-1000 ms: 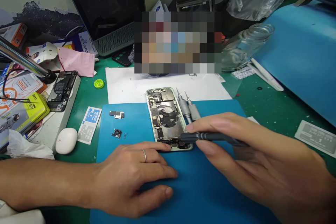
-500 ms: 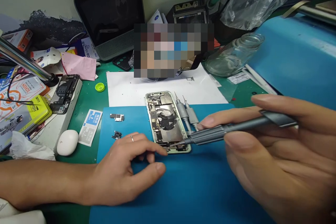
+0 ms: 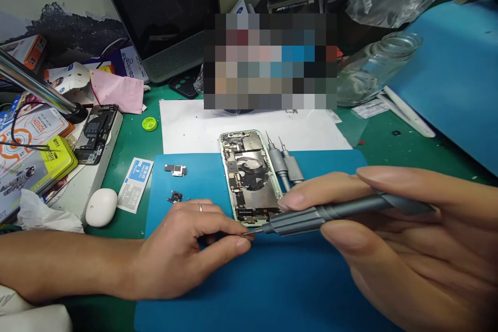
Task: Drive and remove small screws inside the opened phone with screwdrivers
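My right hand (image 3: 389, 233) grips a grey precision screwdriver (image 3: 307, 220) near the blue mat's middle. Its thin shaft points left and ends between the thumb and index finger of my left hand (image 3: 198, 249), which are closed round the tip. Anything tiny pinched there is too small to make out. Just behind the fingertips lies an opened phone (image 3: 249, 176), its inner boards and metal plate showing. Two more grey screwdrivers (image 3: 278, 158) lie along its right side. A small metal bracket part (image 3: 176, 170) and a dark small part (image 3: 175, 196) rest left of the phone.
White paper (image 3: 187, 122) lies behind the blue mat (image 3: 241, 290). A white earbud case (image 3: 101, 207), a green cap (image 3: 149, 124) and a second opened phone (image 3: 97, 134) are at left. A glass jar (image 3: 373, 70) lies tilted at back right.
The screwdriver tip has moved from the phone's bottom end to just in front of it. My left thumb and index finger have closed together round the tip.
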{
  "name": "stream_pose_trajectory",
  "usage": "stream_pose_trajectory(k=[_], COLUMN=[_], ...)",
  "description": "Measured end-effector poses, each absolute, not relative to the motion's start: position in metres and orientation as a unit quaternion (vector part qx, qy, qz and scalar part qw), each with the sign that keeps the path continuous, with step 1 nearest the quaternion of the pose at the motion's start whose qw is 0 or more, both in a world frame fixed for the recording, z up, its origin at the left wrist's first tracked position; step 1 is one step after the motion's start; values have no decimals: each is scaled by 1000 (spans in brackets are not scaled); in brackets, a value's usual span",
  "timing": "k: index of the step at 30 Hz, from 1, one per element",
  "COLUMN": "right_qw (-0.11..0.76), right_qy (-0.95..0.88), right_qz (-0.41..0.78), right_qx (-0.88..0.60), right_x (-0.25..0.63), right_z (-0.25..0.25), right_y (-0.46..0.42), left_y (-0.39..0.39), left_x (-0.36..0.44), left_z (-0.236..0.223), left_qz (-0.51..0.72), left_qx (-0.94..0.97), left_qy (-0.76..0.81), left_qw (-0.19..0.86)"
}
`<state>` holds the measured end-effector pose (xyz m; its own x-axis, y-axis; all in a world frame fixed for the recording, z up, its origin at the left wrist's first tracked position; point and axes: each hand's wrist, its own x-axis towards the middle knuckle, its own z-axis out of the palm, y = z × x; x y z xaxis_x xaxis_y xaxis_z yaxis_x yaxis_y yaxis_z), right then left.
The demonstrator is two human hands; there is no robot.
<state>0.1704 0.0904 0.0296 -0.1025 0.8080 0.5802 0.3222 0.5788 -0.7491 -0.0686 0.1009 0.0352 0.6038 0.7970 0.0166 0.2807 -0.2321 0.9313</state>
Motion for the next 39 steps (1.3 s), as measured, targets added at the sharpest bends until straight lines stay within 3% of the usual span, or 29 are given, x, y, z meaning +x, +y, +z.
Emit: stream_pose_trajectory(k=[5, 39], right_qw=[561, 541], right_qy=[-679, -694], right_qz=[282, 273], right_qx=[-381, -388], right_x=[170, 174], right_z=[24, 23], right_y=[91, 90], left_y=[101, 102], left_x=[-68, -67], left_z=[36, 36], left_qz=[254, 257], left_qx=[723, 735], left_qy=[366, 335], left_qw=[528, 531])
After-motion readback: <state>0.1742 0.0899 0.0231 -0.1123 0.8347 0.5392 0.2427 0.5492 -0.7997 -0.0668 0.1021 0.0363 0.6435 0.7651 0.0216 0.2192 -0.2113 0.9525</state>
